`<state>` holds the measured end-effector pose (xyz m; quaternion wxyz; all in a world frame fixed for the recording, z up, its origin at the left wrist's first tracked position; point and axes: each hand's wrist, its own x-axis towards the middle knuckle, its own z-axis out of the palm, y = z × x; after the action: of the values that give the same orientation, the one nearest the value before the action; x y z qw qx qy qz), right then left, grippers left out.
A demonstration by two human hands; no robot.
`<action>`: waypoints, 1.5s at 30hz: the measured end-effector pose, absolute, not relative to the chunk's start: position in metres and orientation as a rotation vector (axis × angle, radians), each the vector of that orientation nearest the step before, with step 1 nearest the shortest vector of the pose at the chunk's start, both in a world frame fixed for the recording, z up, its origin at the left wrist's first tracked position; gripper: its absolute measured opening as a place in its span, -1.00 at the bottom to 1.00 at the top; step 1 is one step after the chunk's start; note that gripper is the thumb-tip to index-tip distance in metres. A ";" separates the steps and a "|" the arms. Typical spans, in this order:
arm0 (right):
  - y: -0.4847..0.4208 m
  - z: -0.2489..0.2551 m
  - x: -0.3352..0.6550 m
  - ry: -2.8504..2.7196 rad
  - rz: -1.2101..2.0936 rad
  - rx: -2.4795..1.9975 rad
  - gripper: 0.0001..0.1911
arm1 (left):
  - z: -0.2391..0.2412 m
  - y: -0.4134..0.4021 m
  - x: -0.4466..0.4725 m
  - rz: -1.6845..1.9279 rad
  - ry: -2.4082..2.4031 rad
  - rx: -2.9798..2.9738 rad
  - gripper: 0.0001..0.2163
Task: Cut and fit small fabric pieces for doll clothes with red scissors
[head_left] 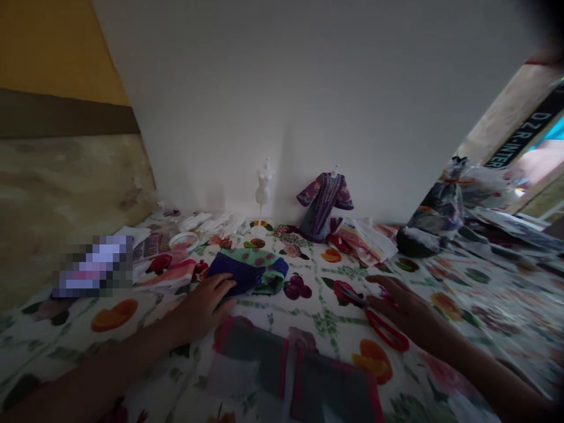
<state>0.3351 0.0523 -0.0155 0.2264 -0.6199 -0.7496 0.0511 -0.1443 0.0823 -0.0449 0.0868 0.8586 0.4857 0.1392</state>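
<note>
Head view: two bare hands reach over a floral tablecloth [335,329].

Left hand [206,306]: fingers spread, nearly flat and open, gripping nothing; the fingertips rest on the edge of a navy cloth [235,273].

Right hand [403,306]: fingers extended and apart, not closed around anything; the fingertips lie over or just above the scissors [368,311], and contact is hard to tell in the dim view.

Scissors: red-handled, lying flat on the tablecloth just below the right fingertips.

Navy cloth: crumpled, lying against a green dotted cloth [259,257], directly under the left fingertips.

Arms: both forearms come in low from the bottom corners, angled toward each other, the hands well apart.

Nearby: a folded dark cloth with pink edging [291,369] lies between the hands, closer to the person.

Beyond: a white dress form [263,191] and a small purple dress on a stand [325,202] stand by the wall [308,88].
</note>
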 end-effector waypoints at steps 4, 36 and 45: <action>0.073 -0.018 0.317 -2.045 0.007 -1.712 -0.49 | -0.054 0.085 -0.148 0.471 1.438 2.589 -0.54; 0.242 -0.031 0.360 -1.719 -0.212 -2.191 -0.63 | -0.094 0.094 -0.152 0.708 1.536 2.650 -0.56; 0.239 0.021 0.419 -1.206 -0.408 -1.856 -0.69 | -0.106 0.107 -0.169 0.772 1.437 2.691 -0.46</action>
<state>0.4186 0.2390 0.0211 0.4307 -0.7442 -0.4836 -0.1635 -0.1690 0.1068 -0.1060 -0.0026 0.8551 0.4568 0.2453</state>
